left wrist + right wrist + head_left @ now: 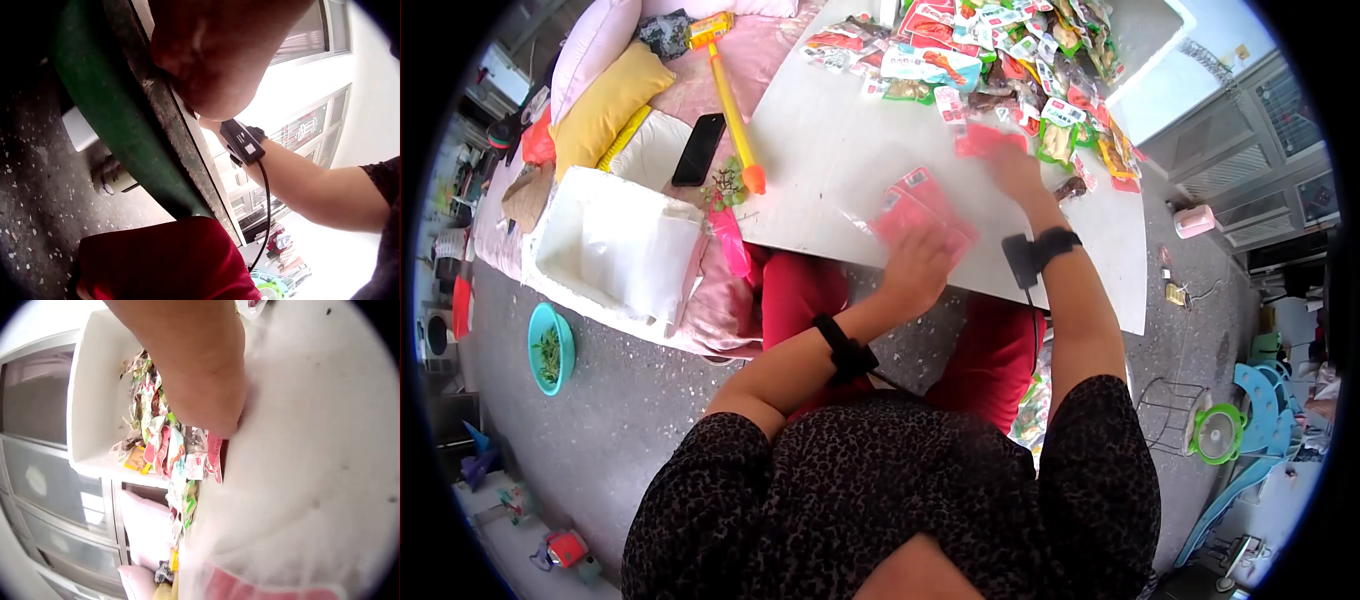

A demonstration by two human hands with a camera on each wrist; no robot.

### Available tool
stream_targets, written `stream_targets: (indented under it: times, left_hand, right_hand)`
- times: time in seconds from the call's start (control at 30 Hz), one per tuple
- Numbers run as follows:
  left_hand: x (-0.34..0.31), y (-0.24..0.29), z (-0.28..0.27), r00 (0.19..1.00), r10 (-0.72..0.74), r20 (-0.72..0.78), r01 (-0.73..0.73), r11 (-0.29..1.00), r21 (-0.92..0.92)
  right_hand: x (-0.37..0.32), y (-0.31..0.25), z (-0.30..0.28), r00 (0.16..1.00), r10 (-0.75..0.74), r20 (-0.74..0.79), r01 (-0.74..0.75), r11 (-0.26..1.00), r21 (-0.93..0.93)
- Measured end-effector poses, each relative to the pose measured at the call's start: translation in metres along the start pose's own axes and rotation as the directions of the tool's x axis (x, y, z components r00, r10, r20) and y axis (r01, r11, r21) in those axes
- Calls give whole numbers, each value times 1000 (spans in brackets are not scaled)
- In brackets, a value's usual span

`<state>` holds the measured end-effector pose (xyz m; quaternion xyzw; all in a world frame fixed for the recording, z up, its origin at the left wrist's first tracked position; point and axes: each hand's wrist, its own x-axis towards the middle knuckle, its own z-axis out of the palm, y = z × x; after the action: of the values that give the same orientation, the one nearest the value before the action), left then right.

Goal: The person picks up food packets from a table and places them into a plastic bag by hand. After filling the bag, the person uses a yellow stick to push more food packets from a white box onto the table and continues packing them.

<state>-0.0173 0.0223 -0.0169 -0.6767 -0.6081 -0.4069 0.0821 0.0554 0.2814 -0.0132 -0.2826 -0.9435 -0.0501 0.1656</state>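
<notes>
Two or so flat red snack packets (915, 205) with clear plastic edges fan out over the near part of the white table. My left hand (922, 268) holds them at their near end, its fingers over the plastic. Farther right, by the front of a heap of packets, my right hand (1015, 175) grips another red packet (985, 140), both blurred. The right wrist view shows part of that red packet (215, 459) poking out below the right hand (206, 394), which hides its own fingertips. In the left wrist view the left hand (212, 62) covers what it holds.
Mixed snack packets (1020, 60) pile at the table's back, spilling from a white foam box (1165, 45). Left of the table are a second foam box (565, 240), a black phone (699, 150) and a yellow toy hammer (733, 115). A teal basin (568, 350) stands on the floor.
</notes>
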Motion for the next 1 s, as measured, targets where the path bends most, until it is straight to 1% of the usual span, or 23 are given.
stream_targets:
  times: [0.03, 0.1, 0.13, 0.17, 0.23, 0.33, 0.43, 0.47, 0.53, 0.57, 0.63, 0.67, 0.73, 0.77, 0.83, 0.9, 0.97, 1.0]
  left_hand:
    - [1, 1, -2, 1000, -1, 4, 1, 1000, -8]
    - [2, 3, -5, 999, -22, 29, 23, 1000, -18]
    - [1, 3, -4, 998, -42, 50, 43, 999, -23]
    - [0, 4, -3, 996, -61, 72, 63, 998, -27]
    - [0, 5, -3, 998, -43, 46, 44, 999, -10]
    - [1, 4, -4, 1000, -7, 12, 7, 1000, -6]
    - [0, 4, -4, 1000, 14, 10, -14, 1000, -12]
    - [1, 3, -5, 1000, 17, 12, -17, 1000, -10]
    - [4, 6, -9, 998, 51, -33, -52, 998, -33]
    - [5, 8, -11, 996, 66, -55, -68, 997, -45]
    - [7, 11, -14, 999, 34, 25, -34, 999, 1]
    - [8, 12, -15, 998, 17, 63, -19, 999, 26]
    - [7, 11, -14, 996, 7, 85, -13, 997, 72]
    - [6, 12, -12, 995, 2, 97, -11, 996, 93]
    - [6, 13, -11, 996, -7, 88, 1, 997, 74]
    - [6, 13, -11, 997, -9, 79, 3, 998, 70]
    - [5, 13, -11, 998, -10, 67, 5, 997, 77]
    - [3, 12, -9, 999, 1, 46, -5, 997, 75]
  right_hand:
    - [-8, -3, -3, 990, -107, -95, 113, 991, 68]
    - [-18, -11, -12, 999, 14, 47, -25, 970, 243]
    - [-22, -16, -18, 990, 68, 127, -106, 942, 320]
    - [-25, -21, -24, 983, 100, 153, -129, 973, 191]
    - [-26, -31, -35, 967, 172, 187, -161, 984, -71]
    - [-29, -46, -41, 948, 313, 51, -314, 949, 23]
    - [-24, -41, -24, 948, 298, 115, -312, 940, 138]
    - [-24, -36, -23, 930, 324, 175, -349, 927, 136]
    - [-21, -40, -42, 882, 369, 293, -417, 901, 122]
    - [-22, -34, -35, 881, 358, 311, -409, 905, 119]
    - [-23, -21, -21, 875, 337, 348, -396, 912, 112]
    - [-25, -20, -18, 879, 336, 339, -399, 907, 137]
    - [-30, -27, -23, 886, 334, 321, -405, 896, 185]
    - [-32, -32, -24, 918, 321, 233, -367, 911, 187]
    - [-31, -55, -32, 957, 287, 49, -292, 939, 182]
    - [-12, -50, -3, 963, 191, 190, -209, 975, 77]
    - [-4, -56, 6, 928, 182, 324, -196, 981, 9]
    - [-4, -64, 3, 899, 217, 381, -230, 973, -13]
